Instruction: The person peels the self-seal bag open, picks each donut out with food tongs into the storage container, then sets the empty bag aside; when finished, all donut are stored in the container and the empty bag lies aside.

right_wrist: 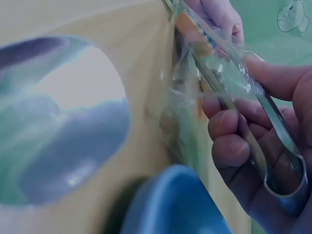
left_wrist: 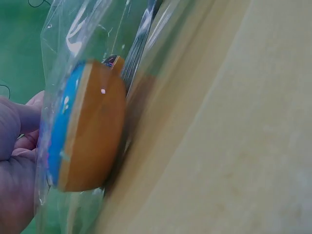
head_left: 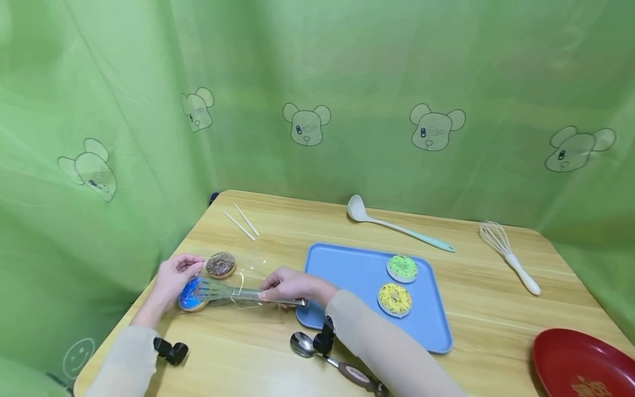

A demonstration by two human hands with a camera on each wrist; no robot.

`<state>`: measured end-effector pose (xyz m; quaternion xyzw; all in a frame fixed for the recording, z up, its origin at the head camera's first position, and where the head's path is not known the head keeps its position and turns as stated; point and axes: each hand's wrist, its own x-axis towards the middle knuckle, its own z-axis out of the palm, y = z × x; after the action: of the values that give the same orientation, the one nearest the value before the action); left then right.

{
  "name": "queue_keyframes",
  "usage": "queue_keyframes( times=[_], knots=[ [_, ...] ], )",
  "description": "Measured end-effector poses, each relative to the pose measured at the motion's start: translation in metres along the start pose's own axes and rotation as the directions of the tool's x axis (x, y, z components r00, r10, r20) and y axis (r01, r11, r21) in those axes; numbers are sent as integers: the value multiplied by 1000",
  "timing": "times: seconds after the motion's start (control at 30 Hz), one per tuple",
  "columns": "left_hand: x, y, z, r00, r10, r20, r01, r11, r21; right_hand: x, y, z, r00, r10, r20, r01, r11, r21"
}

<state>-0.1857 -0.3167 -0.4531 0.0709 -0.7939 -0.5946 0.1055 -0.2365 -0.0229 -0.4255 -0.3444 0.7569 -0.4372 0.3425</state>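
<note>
My right hand grips metal tongs, thumb on one arm and fingers curled round the other. Their slotted head reaches into a clear plastic bag and lies at a blue-iced donut. Seen from the left wrist, this donut stands edge-on behind the film, its brown base near the tongs. My left hand pinches the bag beside the donut, thumb against fingers. A chocolate-iced donut lies just behind; whether it is under the film I cannot tell.
Right of the bag, a blue tray bears a green donut and a yellow one. A spoon lies in front of it. Farther off are a ladle, whisk, red plate and two white sticks.
</note>
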Motion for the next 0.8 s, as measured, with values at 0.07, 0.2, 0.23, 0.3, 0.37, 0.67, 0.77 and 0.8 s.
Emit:
queue_keyframes(
  times=[0.07, 0.2, 0.23, 0.3, 0.37, 0.67, 0.77, 0.8],
  knots=[
    [0, 1, -1, 1000, 2, -3, -2, 1000, -13, -3, 0, -3, 1000, -7, -14, 7, 1000, -21],
    [0, 2, -2, 1000, 9, 11, -9, 1000, -7, -11, 1, -10, 1000, 2, -23, -2, 1000, -15],
    [0, 2, -2, 1000, 11, 16, -11, 1000, -2, -13, 2, -12, 1000, 3, -29, -3, 1000, -13],
    [1, 2, -2, 1000, 17, 22, -17, 1000, 0, -18, 3, -16, 999, 3, -38, -4, 1000, -14],
    [1, 2, -2, 999, 21, 26, -22, 1000, 4, -23, 4, -20, 999, -10, -46, 8, 1000, -28],
    [0, 2, -3, 999, 19, 28, -20, 1000, 5, -50, 11, -37, 998, -18, -52, 17, 1000, -16],
    [1, 1, -2, 999, 29, 25, -29, 1000, -7, -61, 14, -44, 998, -25, -64, 24, 999, -24],
    [2, 1, -2, 999, 35, 27, -35, 999, -8, -65, 16, -46, 997, -25, -69, 23, 999, -23]
  ],
)
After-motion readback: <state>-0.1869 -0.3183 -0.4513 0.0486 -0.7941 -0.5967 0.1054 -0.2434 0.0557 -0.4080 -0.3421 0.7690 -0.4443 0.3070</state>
